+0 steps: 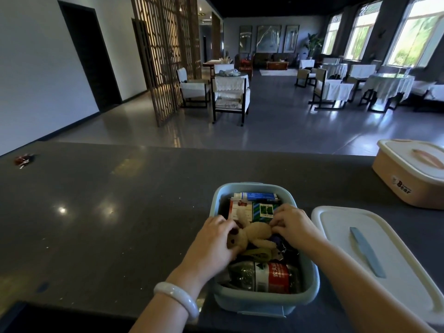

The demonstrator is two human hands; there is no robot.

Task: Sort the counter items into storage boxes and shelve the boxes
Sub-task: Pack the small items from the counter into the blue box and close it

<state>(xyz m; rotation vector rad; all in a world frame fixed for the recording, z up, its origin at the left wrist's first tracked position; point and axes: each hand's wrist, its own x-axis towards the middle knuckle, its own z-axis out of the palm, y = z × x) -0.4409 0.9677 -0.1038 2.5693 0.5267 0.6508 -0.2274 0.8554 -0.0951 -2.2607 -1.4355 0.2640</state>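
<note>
A light blue storage box (217, 200) stands open on the dark counter (101, 212) in front of me. Inside lie a beige plush bear (255, 233), small cartons (242, 209), a tube (258, 195) at the far end and a plastic bottle with a red label (264, 276) at the near end. My left hand (213, 241) holds the bear's head. My right hand (292, 224) pinches the bear's body from the other side. The box's white lid with a blue handle (341, 227) lies flat just right of the box.
A pink box with its lid on (408, 179) sits at the far right of the counter. A small red item (23, 159) lies near the counter's far left edge. Beyond the counter is a dining room with tables and chairs.
</note>
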